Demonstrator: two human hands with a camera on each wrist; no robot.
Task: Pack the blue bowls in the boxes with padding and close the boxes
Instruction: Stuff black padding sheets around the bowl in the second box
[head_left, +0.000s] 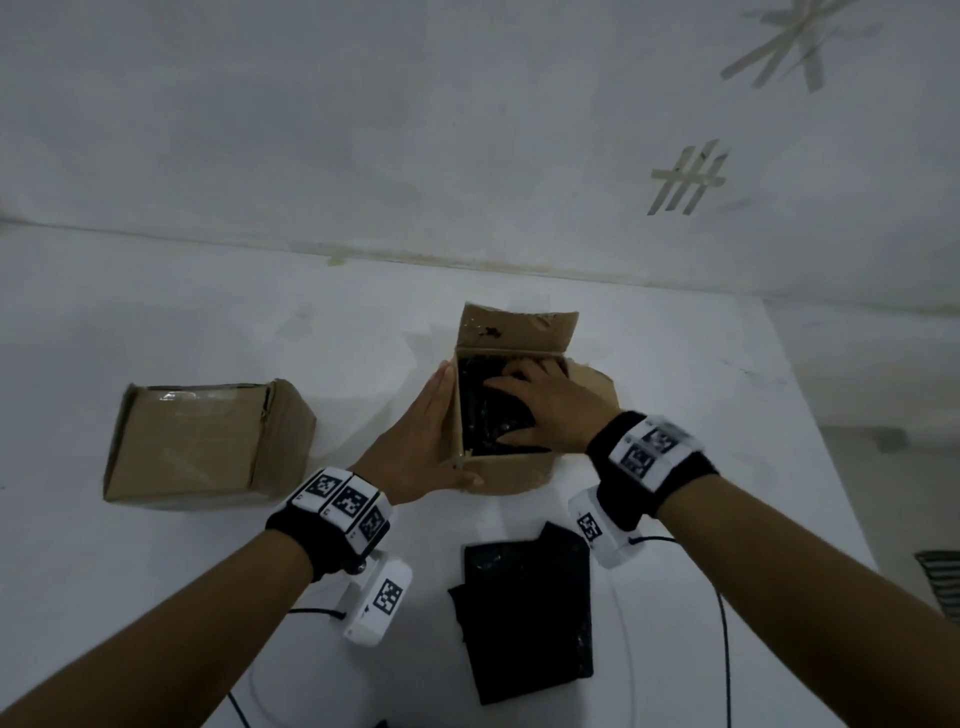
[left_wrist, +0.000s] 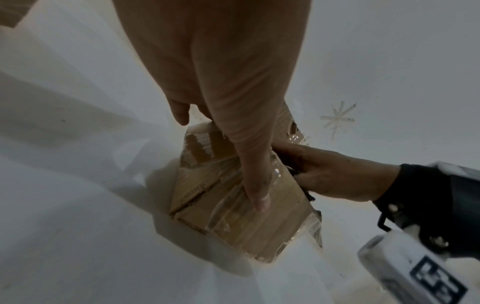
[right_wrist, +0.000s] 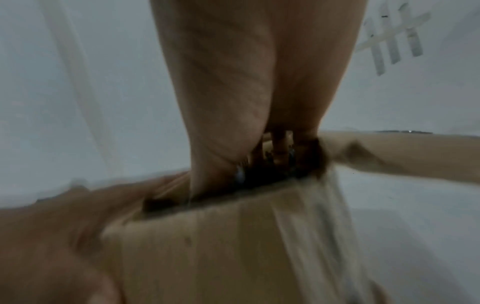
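Note:
An open cardboard box (head_left: 511, 470) stands mid-table, its far flap upright and its right flap splayed outward. Black padding (head_left: 480, 415) fills its inside; no blue bowl shows. My left hand (head_left: 426, 431) lies flat along the box's left wall, fingers straight, thumb at the near corner; in the left wrist view the left hand (left_wrist: 228, 133) rests on the taped box (left_wrist: 246, 226). My right hand (head_left: 537, 400) reaches into the box and presses spread fingers on the padding. In the blurred right wrist view the right hand (right_wrist: 246, 102) dips onto the padding (right_wrist: 267, 174).
A second cardboard box (head_left: 208, 441), flaps down, sits to the left on the white table (head_left: 156, 322). Folded black padding sheets (head_left: 524, 618) lie near me, in front of the open box. A white wall with tape marks (head_left: 685, 179) rises behind. The table's right edge (head_left: 831, 441) is close.

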